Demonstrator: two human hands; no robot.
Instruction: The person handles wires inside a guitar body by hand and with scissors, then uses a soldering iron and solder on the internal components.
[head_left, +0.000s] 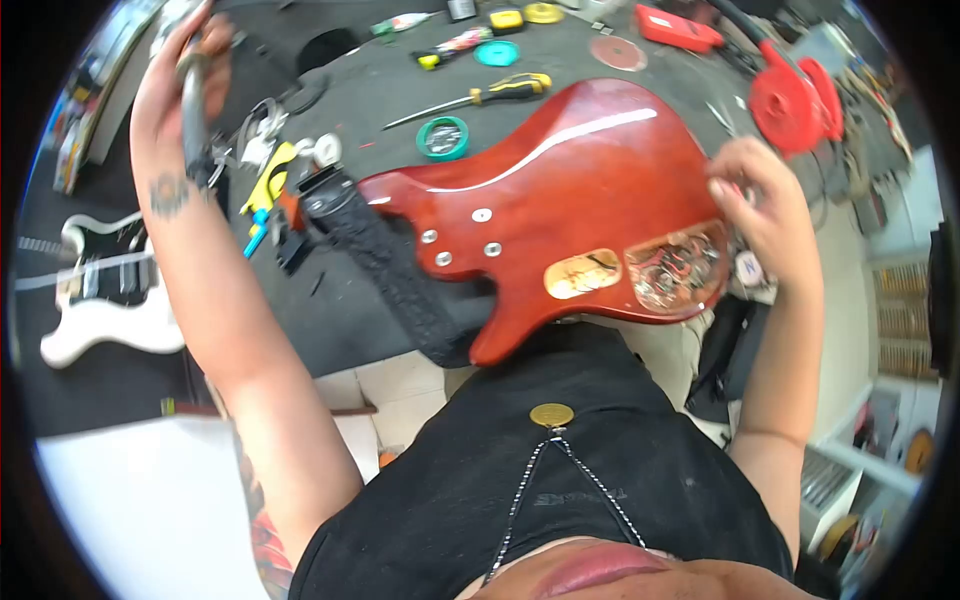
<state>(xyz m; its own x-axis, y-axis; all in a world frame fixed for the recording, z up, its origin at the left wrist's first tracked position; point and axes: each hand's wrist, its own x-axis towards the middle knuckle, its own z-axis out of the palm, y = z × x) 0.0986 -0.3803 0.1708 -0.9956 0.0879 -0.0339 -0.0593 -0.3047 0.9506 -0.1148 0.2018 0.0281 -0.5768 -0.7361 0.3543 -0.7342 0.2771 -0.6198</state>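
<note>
Glossy red guitar body [560, 190] lies back-up, right hand [765, 205] curled at its edge, grip unclear, left hand [172, 80] clutching a grey tool [192, 115].

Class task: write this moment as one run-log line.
left hand: raised, gripping grey-handled tool | right hand: at edge of red guitar body by open cavity | body lies back-up on dark bench

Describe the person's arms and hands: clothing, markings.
Both arms are bare, without sleeves, gloves or a watch. The left arm bears a dark tattoo near the wrist and a red tattoo near the shoulder. The right arm shows no markings.
</note>
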